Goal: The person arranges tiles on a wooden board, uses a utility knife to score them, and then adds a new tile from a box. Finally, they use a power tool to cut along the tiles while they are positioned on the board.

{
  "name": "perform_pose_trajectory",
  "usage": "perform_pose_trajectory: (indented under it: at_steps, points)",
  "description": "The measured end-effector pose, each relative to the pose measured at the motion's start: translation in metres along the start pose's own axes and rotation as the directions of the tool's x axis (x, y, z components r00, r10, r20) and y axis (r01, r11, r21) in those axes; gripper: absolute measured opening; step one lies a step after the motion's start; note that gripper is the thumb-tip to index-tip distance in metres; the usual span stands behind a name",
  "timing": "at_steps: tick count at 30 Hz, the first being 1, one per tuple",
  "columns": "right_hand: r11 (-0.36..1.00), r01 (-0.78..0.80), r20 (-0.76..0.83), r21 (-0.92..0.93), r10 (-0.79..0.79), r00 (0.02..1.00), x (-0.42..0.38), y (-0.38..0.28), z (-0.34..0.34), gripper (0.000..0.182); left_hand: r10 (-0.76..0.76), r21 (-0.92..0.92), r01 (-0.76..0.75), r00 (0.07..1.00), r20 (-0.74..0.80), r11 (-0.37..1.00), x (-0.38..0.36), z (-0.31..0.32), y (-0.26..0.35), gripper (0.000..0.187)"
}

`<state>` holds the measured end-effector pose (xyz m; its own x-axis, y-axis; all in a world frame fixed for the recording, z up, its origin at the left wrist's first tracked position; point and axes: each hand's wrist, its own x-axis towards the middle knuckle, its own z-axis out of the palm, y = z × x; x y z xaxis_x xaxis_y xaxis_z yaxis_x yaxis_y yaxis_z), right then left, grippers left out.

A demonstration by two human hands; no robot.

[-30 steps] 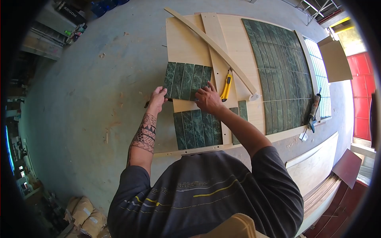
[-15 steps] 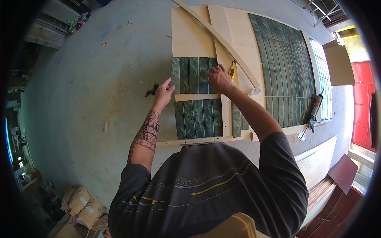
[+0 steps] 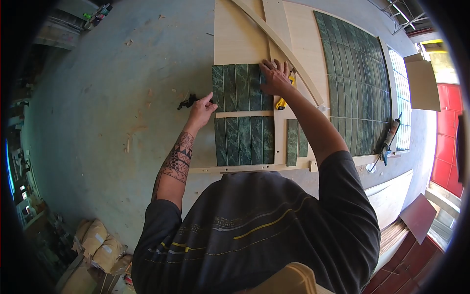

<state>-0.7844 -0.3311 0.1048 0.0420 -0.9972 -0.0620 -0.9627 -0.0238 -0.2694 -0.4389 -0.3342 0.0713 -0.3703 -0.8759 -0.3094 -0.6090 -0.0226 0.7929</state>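
Observation:
A row of dark green marbled tiles (image 3: 242,88) lies on the pale wooden board, with a second row of the same tiles (image 3: 245,142) nearer to me. At the left edge of the farther row is my left hand (image 3: 201,109), its index finger and thumb apart and touching the leftmost tile. My right hand (image 3: 276,80) rests at the far right corner of that row, fingers spread over the last tile's edge and the wooden strip. Just beneath my right wrist lies a yellow utility knife (image 3: 281,104), partly covered. A pale gap separates the two rows.
A long thin wooden strip (image 3: 279,44) lies diagonally across the board (image 3: 240,39). To the right is a large tiled panel (image 3: 355,83) with a caulking gun (image 3: 390,134) at its near corner. Narrow loose tiles (image 3: 292,142) lie nearby. A black clamp-like tool (image 3: 186,102) shows beyond the left edge.
My right hand has shifted slightly up and right, its fingers spreading over the row's far right corner. My left hand stays at the left edge. The whole view has shifted a little.

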Motion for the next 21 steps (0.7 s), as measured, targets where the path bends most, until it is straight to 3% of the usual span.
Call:
perform_pose_trajectory:
  at_steps: [2, 4, 19, 21]
  points:
    - [1.0, -0.003, 0.01, 0.012, 0.003, 1.0, 0.006, 0.001, -0.004, 0.092, 0.0, -0.01, 0.0, 1.0, 0.012, 1.0, 0.001, 0.0, -0.003, 0.062]
    - [0.997, -0.026, 0.159, -0.069, 0.037, 0.987, 0.011, -0.001, -0.015, 0.091, -0.001, -0.025, 0.002, 1.0, 0.028, 1.0, 0.0, -0.002, -0.001, 0.063]
    - [0.998, -0.06, 0.155, -0.037, 0.065, 0.986, 0.01, -0.005, -0.012, 0.092, -0.116, -0.089, 0.127, 0.986, 0.116, 0.988, -0.005, -0.009, 0.01, 0.062]
    - [0.997, -0.059, 0.162, -0.039, 0.065, 0.985, 0.009, -0.005, -0.013, 0.093, -0.078, -0.066, 0.086, 0.99, 0.119, 0.994, -0.003, -0.009, 0.006, 0.064]
